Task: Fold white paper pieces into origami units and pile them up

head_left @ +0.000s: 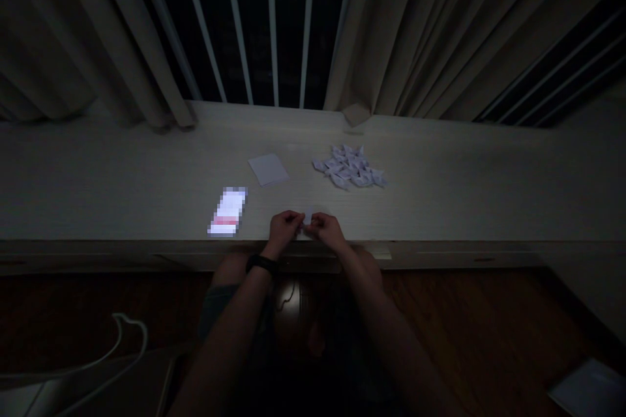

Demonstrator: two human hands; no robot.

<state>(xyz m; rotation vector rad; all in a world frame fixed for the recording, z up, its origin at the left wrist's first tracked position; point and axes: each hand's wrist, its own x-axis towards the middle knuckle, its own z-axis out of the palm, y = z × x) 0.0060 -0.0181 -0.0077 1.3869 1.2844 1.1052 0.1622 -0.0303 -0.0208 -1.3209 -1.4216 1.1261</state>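
Near the front edge of the pale tabletop (440, 208), a small piece of folded white paper (308, 216) is pinched between both my hands. My left hand (285, 229), with a dark band on its wrist, closes on the paper's left side. On the right side, the fingers of my right hand (327, 229) are closed on it too. The fingers hide part of the paper, and its exact folds are too dim to make out. Beyond my hands lie a stack of square white paper sheets (268, 169) and a pile of several small folded paper pieces (349, 167).
A lit phone (227, 211), its screen blurred out, lies left of my hands. Curtains (396, 32) and a barred window stand behind the tabletop. A white cable (132, 320) loops at the lower left. A pale flat object (589, 388) is at the lower right.
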